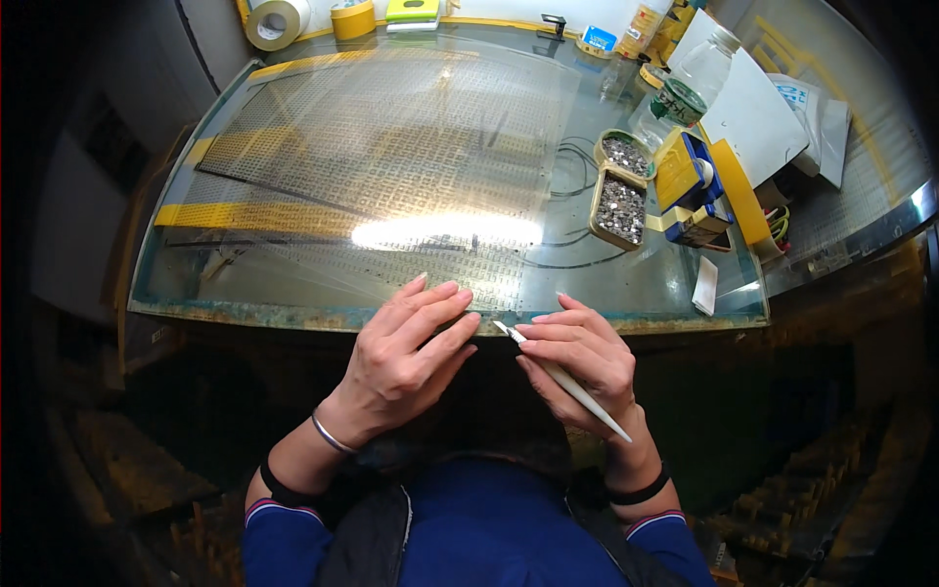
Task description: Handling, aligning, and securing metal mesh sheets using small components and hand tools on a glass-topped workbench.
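My right hand (592,357) grips a white-handled craft knife (587,399), its short blade pointing up and to the left near the table's front edge. Just left of the blade is my left hand (406,344), fingers stretched and slightly apart, with the fingertips at the glass edge. Nothing shows in it, though the undersides of the fingers are hidden. Beyond both hands, a large transparent sheet (391,147) printed with rows of small dark marks lies on the glass-topped table (293,315). A bright light reflection covers part of the sheet.
On the right stand two open tins (618,207) of small bits, a blue and yellow tape dispenser (690,181), a clear plastic bottle (699,78) and a small white piece (704,286). Thin dark cords (577,262) curl beside the tins. Tape rolls (277,24) sit at the far left.
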Demonstrator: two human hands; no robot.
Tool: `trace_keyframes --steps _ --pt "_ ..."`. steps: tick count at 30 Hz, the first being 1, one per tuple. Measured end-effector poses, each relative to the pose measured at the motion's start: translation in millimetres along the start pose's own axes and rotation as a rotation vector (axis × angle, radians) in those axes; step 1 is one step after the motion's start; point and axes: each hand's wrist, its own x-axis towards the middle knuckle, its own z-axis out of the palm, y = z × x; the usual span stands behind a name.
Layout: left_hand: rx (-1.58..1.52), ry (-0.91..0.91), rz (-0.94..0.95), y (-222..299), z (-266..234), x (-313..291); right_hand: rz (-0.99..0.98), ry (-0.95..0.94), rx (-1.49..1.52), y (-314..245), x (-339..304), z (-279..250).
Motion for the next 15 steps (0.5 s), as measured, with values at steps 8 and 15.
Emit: trace_keyframes --steps 8,15 --pt "0.039 -0.012 0.002 2.5 2.3 0.8 0.006 0.021 -0.03 -3.4 1.1 4.3" --pt "0.066 -0.017 0.005 2.5 4.6 1.0 0.006 0.056 -0.043 -3.0 0.9 5.9"
